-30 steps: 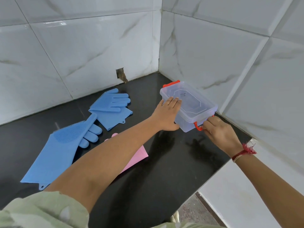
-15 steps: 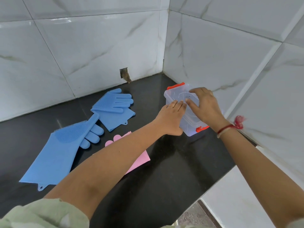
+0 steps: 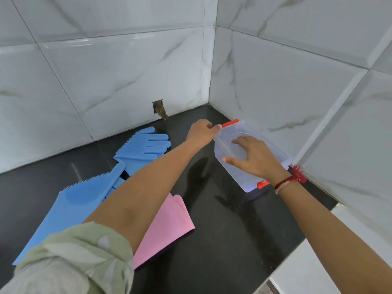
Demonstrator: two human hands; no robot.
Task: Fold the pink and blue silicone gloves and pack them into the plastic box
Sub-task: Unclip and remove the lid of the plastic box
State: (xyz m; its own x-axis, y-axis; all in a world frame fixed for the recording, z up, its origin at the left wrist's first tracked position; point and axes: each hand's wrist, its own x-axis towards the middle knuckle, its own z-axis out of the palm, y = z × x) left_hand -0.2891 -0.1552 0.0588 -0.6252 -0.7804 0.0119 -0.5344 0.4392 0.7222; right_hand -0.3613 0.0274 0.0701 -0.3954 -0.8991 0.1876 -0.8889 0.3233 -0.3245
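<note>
A clear plastic box (image 3: 273, 149) with a lid and red clips stands on the black counter by the right wall. My right hand (image 3: 252, 157) lies flat on the lid, fingers spread. At the box's far end, my left hand (image 3: 202, 132) pinches the far red clip (image 3: 230, 123). The near red clip (image 3: 262, 184) shows beside my right wrist. One blue glove (image 3: 146, 146) lies folded near the back wall. A second blue glove (image 3: 70, 209) lies flat to the left. A pink glove (image 3: 167, 225) is partly hidden under my left forearm.
The black counter (image 3: 233, 230) sits in a corner of white marble tiles. A small hole (image 3: 159, 109) is in the back wall just above the counter. The counter's edge runs diagonally at lower right, with a white surface (image 3: 307, 270) beyond.
My left hand moved from the box's near side to the far red clip. My right hand slid back along the lid and now presses flat on it. The camera came closer.
</note>
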